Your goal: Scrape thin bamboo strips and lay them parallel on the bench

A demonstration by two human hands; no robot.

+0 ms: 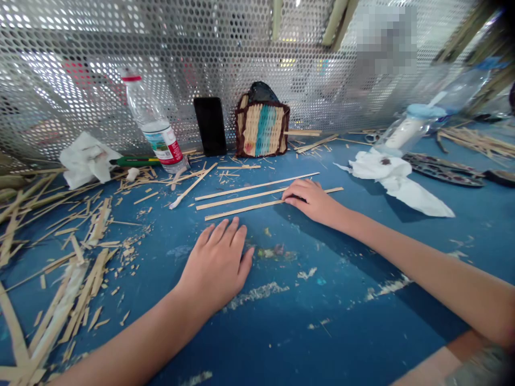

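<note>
My left hand lies flat and palm down on the blue tabletop, its fingers spread and holding nothing. My right hand rests across the right ends of several thin wooden strips, which lie almost parallel. Its fingers cover part of the two lower strips and do not visibly grip them. A short wooden stick with a white tip lies to the left of the strips.
Wood offcuts and shavings cover the left of the table. A woven panel, a black phone, a plastic bottle and a green-handled knife stand along a perforated metal screen. Crumpled tissue lies right.
</note>
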